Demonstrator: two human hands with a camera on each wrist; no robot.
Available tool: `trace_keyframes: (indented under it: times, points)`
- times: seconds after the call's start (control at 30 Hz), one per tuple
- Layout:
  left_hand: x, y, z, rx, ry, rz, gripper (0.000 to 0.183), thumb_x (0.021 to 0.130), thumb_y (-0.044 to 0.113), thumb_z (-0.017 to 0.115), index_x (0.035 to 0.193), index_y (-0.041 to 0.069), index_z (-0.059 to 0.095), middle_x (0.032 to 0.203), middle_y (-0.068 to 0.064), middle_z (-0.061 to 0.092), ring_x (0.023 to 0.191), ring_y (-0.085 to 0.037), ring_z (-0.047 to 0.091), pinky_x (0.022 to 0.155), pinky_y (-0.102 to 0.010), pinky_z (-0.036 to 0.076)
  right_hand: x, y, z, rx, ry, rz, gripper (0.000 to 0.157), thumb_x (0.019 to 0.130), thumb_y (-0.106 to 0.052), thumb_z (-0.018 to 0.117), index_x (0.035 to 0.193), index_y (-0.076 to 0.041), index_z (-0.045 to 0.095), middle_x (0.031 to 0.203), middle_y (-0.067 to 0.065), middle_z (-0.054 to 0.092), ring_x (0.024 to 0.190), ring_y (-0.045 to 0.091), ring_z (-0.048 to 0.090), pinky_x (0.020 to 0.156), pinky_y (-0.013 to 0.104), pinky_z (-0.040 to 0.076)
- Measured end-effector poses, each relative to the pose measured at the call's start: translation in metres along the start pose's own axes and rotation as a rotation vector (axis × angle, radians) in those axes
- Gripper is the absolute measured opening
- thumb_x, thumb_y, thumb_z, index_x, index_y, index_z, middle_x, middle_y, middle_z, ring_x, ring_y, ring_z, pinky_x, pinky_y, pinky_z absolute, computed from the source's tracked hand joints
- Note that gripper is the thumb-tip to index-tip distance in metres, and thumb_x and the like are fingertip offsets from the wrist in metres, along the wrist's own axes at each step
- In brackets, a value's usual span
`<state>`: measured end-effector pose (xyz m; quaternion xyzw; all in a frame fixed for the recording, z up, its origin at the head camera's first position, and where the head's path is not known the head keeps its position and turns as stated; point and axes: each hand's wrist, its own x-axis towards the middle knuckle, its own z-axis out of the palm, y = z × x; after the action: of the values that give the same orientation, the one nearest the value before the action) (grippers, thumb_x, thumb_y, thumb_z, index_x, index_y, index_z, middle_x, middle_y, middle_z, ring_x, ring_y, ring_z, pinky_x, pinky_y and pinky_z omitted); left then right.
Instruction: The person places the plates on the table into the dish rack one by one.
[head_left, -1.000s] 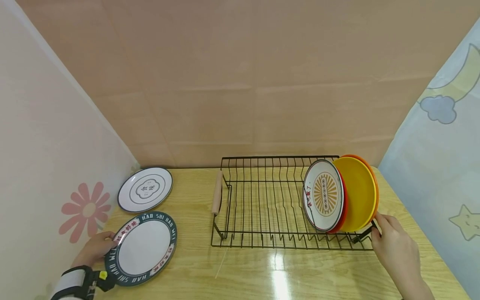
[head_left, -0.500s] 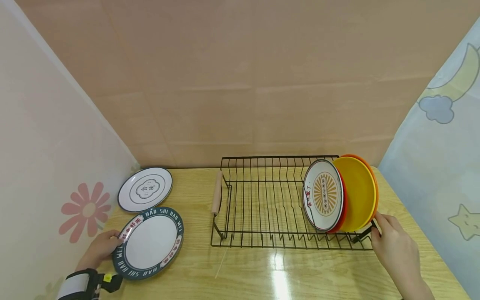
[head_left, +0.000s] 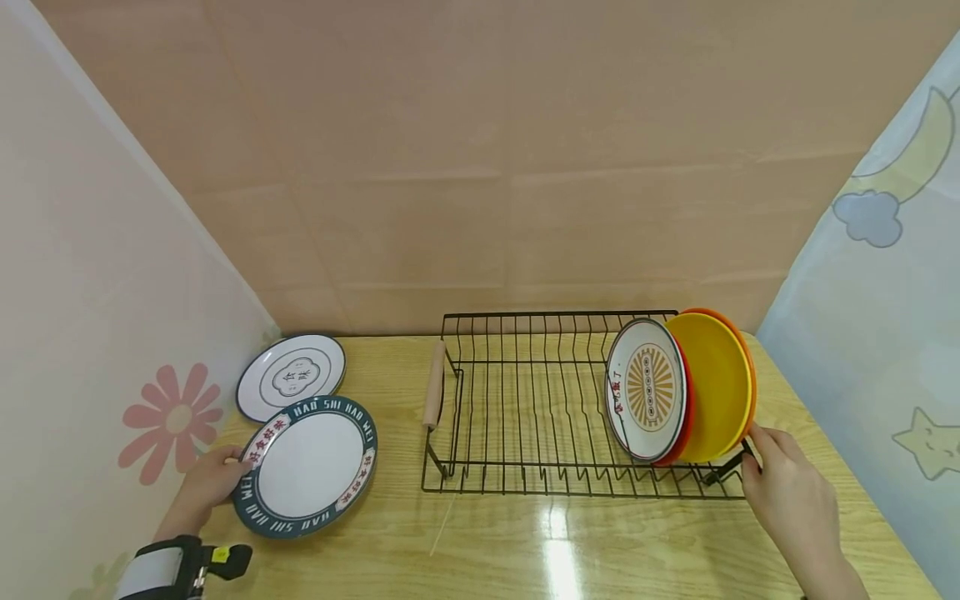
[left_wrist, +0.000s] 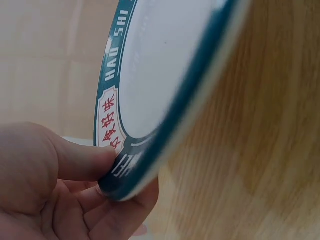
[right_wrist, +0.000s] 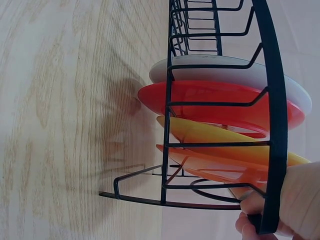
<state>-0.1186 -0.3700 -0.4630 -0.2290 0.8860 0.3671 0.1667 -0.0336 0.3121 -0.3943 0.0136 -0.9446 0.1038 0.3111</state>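
Observation:
My left hand (head_left: 212, 487) pinches the rim of a white plate with a dark green lettered border (head_left: 306, 467), thumb on top and fingers beneath (left_wrist: 75, 165), and holds it lifted and tilted above the wooden table (head_left: 525, 542). The same green-rimmed plate (left_wrist: 165, 85) fills the left wrist view. My right hand (head_left: 787, 496) grips the right end of a black wire dish rack (head_left: 525, 408); its fingers (right_wrist: 257, 212) curl round the rack's end bar (right_wrist: 272, 150). Standing in the rack's right slots are a white sunburst plate (head_left: 647, 390), a red plate (right_wrist: 220, 102), a yellow plate (head_left: 716, 387) and an orange one (right_wrist: 210, 162).
A second white plate with a thin dark rim (head_left: 291, 377) lies flat at the table's back left, partly overlapped by the held plate. The rack has a wooden handle (head_left: 434, 395) at its left end. Walls close in on the left, back and right.
My left hand has carried the green-rimmed plate up and to the right, so it now overlaps the back white plate. The right hand and the rack have not moved.

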Motion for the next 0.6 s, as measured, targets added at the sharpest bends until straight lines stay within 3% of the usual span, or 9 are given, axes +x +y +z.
trace_keyframes:
  times: [0.13, 0.37, 0.47, 0.6]
  points:
    - [-0.001, 0.002, 0.0, 0.001, 0.004, 0.035, 0.045, 0.091, 0.02, 0.047, 0.123, -0.011, 0.04, 0.098, -0.024, 0.055, 0.078, -0.026, 0.055, 0.065, -0.036, 0.053, 0.0, 0.0, 0.0, 0.006, -0.001, -0.002, 0.036, 0.068, 0.011, 0.062, 0.104, 0.009, 0.062, 0.095, 0.028, 0.058, 0.038, 0.002, 0.023, 0.032, 0.021, 0.019]
    - [-0.021, 0.022, -0.001, 0.0, 0.015, 0.107, 0.043, 0.092, 0.019, 0.046, 0.12, -0.013, 0.041, 0.097, -0.027, 0.053, 0.077, -0.026, 0.054, 0.065, -0.034, 0.054, 0.001, -0.001, -0.001, 0.007, 0.004, -0.008, 0.036, 0.067, 0.011, 0.063, 0.104, 0.01, 0.062, 0.095, 0.028, 0.059, 0.037, 0.005, 0.026, 0.032, 0.021, 0.02]
    - [-0.009, 0.013, 0.004, -0.007, 0.046, 0.125, 0.043, 0.093, 0.023, 0.047, 0.119, -0.011, 0.042, 0.094, -0.022, 0.055, 0.073, -0.023, 0.055, 0.063, -0.038, 0.054, 0.001, -0.002, -0.001, 0.007, 0.009, -0.011, 0.036, 0.067, 0.011, 0.063, 0.103, 0.009, 0.062, 0.094, 0.027, 0.059, 0.037, 0.006, 0.026, 0.032, 0.021, 0.02]
    - [0.024, -0.014, 0.012, -0.04, 0.073, 0.126, 0.045, 0.093, 0.029, 0.05, 0.12, -0.006, 0.044, 0.096, -0.02, 0.058, 0.073, -0.023, 0.057, 0.057, -0.036, 0.053, 0.001, -0.002, -0.001, 0.005, 0.015, -0.01, 0.036, 0.067, 0.012, 0.062, 0.103, 0.009, 0.062, 0.094, 0.027, 0.059, 0.036, 0.011, 0.031, 0.032, 0.022, 0.02]
